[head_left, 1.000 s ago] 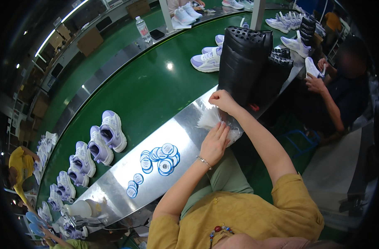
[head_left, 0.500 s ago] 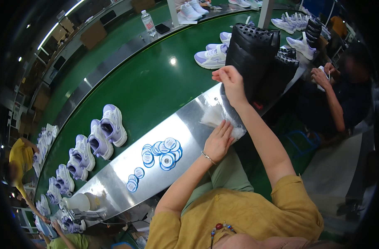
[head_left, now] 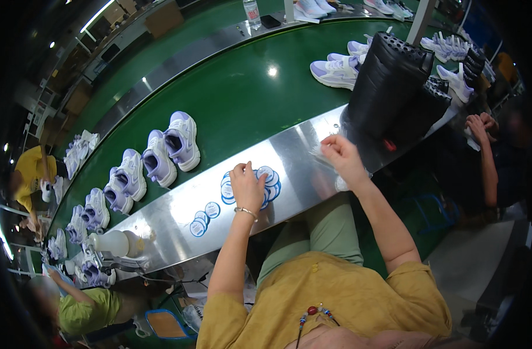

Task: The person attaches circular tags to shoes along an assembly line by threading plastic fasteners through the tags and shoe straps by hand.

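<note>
My left hand (head_left: pixel 247 186) rests fingers-down on a pile of round blue-and-white stickers (head_left: pixel 270 176) lying on the steel ledge (head_left: pixel 167 221). My right hand (head_left: pixel 340 154) hovers over the ledge further right, fingers pinched on a small clear plastic piece (head_left: pixel 330 152). A crumpled clear plastic bag (head_left: pixel 343 183) lies just under that wrist. A tall black ribbed stack of moulds (head_left: pixel 388 87) stands right behind my right hand.
Pairs of white-and-lilac sneakers (head_left: pixel 173 145) ride the green conveyor belt (head_left: pixel 243 93). More round stickers (head_left: pixel 203 218) and a white squeeze bottle (head_left: pixel 112 242) lie on the ledge to the left. Other workers sit at left (head_left: pixel 33 174), lower left (head_left: pixel 85 308) and right (head_left: pixel 487 145).
My left hand has moved left from the plastic bag onto the sticker pile. My right hand has come down from the black stack to just above the ledge.
</note>
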Demonstrator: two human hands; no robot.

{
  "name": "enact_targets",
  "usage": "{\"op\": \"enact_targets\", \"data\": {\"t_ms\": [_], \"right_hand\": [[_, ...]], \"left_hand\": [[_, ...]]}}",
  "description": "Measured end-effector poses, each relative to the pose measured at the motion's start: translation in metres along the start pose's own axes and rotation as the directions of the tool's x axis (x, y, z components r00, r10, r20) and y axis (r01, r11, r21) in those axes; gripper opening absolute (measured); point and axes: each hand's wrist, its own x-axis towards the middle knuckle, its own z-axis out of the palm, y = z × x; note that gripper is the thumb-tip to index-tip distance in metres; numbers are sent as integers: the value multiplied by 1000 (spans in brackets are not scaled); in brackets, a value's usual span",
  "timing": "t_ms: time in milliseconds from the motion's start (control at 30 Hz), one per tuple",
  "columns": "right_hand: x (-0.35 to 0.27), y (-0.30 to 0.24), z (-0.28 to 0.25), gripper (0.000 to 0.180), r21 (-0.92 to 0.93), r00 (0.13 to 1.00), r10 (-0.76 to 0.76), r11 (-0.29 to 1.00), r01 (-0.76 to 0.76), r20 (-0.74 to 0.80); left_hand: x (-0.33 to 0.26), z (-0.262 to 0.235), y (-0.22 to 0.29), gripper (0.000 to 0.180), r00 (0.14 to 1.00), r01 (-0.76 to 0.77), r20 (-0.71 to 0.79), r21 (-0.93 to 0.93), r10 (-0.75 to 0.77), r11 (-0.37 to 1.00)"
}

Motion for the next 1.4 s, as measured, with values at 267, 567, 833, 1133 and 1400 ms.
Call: {"op": "enact_targets", "data": {"t_ms": [267, 567, 833, 1133, 1400], "right_hand": [[-12, 8, 16, 8, -71, 990, 33, 997, -24, 137], [-12, 9, 38, 12, 194, 881, 386, 875, -443, 273], [-17, 1, 41, 10, 453, 802, 352, 683, -573, 483], [-31, -1, 38, 12, 282, 987, 130, 947, -152, 95], [-33, -21, 32, 5, -314, 890, -455, 843, 437, 17]], "left_hand": [[6, -1, 5, 19, 998, 19, 60, -49, -16, 999], [-3, -33, 37, 15, 997, -53, 16, -605, 79, 794], [-6, -30, 59, 17, 996, -45, -83, -784, -33, 619], [-8, -13, 92, 15, 929, 301, 210, -907, -305, 293], [0, -9, 103, 9, 981, 119, 16, -840, -194, 530]]}}
